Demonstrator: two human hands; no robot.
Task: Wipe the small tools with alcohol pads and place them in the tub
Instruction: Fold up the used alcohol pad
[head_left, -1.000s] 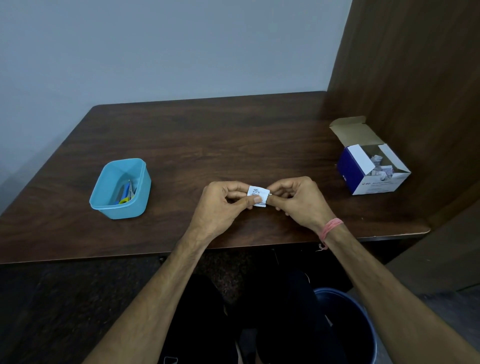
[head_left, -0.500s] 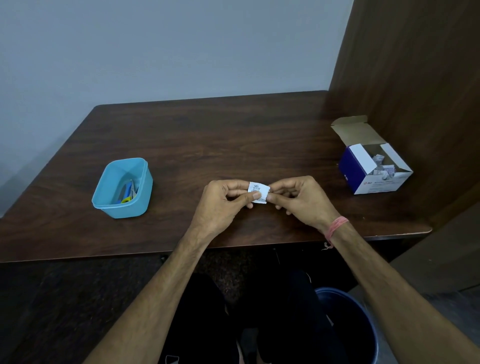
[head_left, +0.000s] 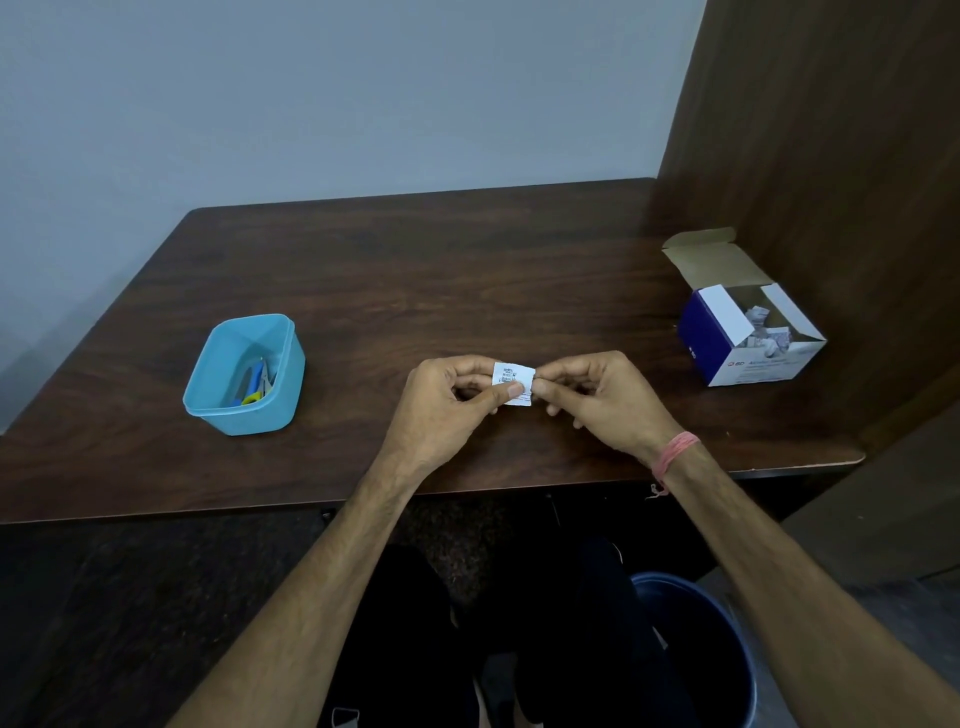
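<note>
My left hand (head_left: 441, 400) and right hand (head_left: 597, 397) both pinch pad packet (head_left: 513, 383) over table (head_left: 415, 291). Pull sides apart slow, tear near edge. Small tools (head_left: 253, 383) sit in blue tub (head_left: 244, 375), maybe wiped already.

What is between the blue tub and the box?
In the head view, both hands, left hand and right hand, pinch a white packet between tub and box.

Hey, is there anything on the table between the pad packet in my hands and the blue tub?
Nothing visible. The packet is pinched between your left hand and right hand. The blue tub sits to their left, and only bare table lies between.
</note>
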